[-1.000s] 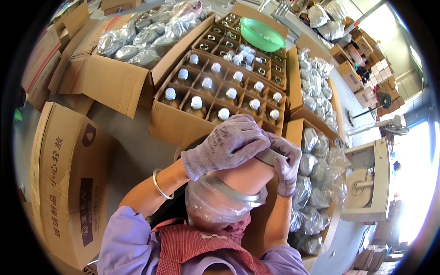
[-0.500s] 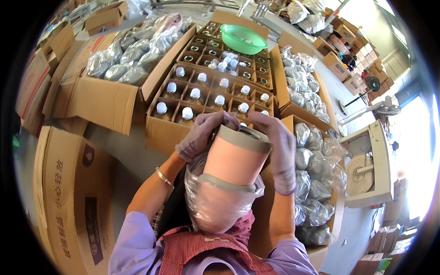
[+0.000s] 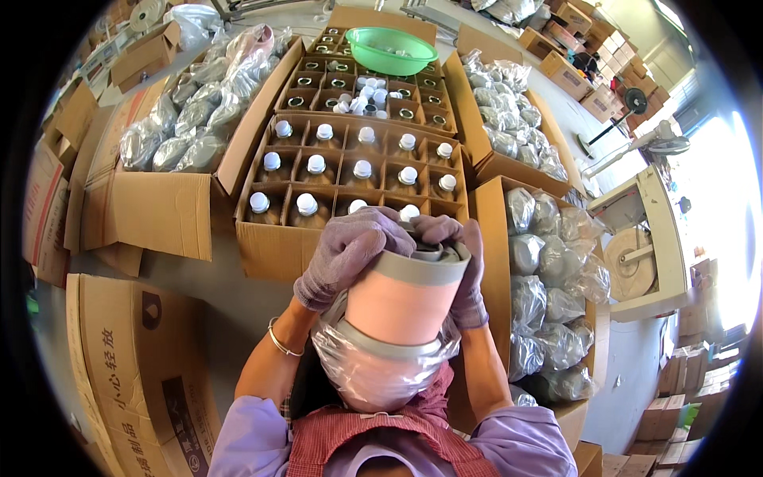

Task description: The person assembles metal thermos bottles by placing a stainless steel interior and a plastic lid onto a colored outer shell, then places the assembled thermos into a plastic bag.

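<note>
A pink cylindrical container with a grey rim stands tilted in front of my chest. Clear plastic film wraps its lower part, up to about a second grey band. My left hand, in a purple-grey glove, is closed over the left side of the rim, fingers curled across the top. Gloved the same way, my right hand grips the right side, its fingers bent over the edge. Dark grey parts show in the top opening between my hands; the fingers partly cover them.
Ahead stands a divided carton of bottles with white caps. Behind it, a green basin and loose white caps rest on another divided carton. Bagged items fill cartons at the left and right. A closed carton stands near left.
My right hand has drawn in from the container's right side and now curls over its rim. My left hand has shifted further across the top. The view has shifted a little.
</note>
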`<action>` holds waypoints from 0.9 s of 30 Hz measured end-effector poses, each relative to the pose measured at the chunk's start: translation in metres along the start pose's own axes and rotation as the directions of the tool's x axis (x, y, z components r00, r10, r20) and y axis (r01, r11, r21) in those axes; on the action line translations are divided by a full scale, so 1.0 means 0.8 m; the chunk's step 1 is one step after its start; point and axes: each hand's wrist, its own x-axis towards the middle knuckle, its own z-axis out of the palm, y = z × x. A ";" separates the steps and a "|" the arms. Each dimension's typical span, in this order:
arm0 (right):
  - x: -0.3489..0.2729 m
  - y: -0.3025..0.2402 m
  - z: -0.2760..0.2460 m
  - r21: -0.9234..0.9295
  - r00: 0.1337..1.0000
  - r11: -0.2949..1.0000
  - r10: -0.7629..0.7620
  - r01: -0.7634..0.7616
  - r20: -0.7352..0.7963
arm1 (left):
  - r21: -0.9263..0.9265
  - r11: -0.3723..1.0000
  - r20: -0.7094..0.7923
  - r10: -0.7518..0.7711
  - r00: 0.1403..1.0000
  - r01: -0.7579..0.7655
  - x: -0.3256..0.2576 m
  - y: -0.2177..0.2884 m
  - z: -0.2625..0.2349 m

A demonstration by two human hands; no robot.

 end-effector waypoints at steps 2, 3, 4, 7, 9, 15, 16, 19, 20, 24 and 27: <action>-0.004 -0.013 0.009 -0.052 0.983 0.993 0.096 -0.105 -0.157 | -0.092 0.995 -0.025 -0.040 0.999 0.038 0.000 -0.008 0.000; -0.003 -0.025 0.013 -0.109 0.966 0.980 0.138 -0.164 -0.217 | -0.197 0.979 -0.083 -0.068 0.994 0.050 0.000 -0.015 -0.003; -0.003 -0.041 0.006 -0.239 0.953 0.945 0.161 -0.224 -0.256 | -0.301 0.952 -0.137 -0.101 0.985 0.056 -0.001 -0.017 -0.004; -0.019 -0.098 0.047 -0.601 0.987 0.795 -0.148 0.081 -0.064 | -0.831 0.503 -0.202 -0.669 0.715 0.237 0.006 -0.020 0.035; -0.031 -0.104 0.053 -0.835 0.955 0.515 -0.294 0.192 0.039 | -0.857 0.212 0.209 -0.689 0.694 0.469 -0.003 -0.019 0.057; -0.054 -0.052 -0.071 -0.064 0.930 0.968 -0.251 0.243 -0.270 | -0.521 0.741 0.114 -0.432 0.895 0.424 -0.027 0.069 0.060; -0.055 -0.038 -0.079 -0.079 0.915 0.982 -0.191 0.174 -0.355 | -0.580 0.658 0.189 -0.464 0.866 0.479 -0.038 0.071 0.052; -0.049 -0.023 -0.073 0.256 0.960 0.964 -0.001 0.076 -0.279 | -0.072 0.957 0.091 -0.275 0.957 0.282 -0.068 0.071 0.047; -0.045 -0.020 -0.068 0.360 0.976 0.932 0.036 0.045 -0.214 | 0.179 0.974 0.107 -0.156 0.982 0.136 -0.077 0.067 0.045; -0.027 -0.021 -0.065 0.448 0.995 0.893 0.080 -0.046 -0.057 | 0.606 0.795 0.148 -0.097 0.984 -0.013 -0.096 0.075 0.038; -0.027 -0.043 -0.071 -0.022 0.994 0.999 0.029 -0.032 -0.103 | 0.525 0.851 0.047 -0.008 0.999 -0.018 -0.093 0.065 0.018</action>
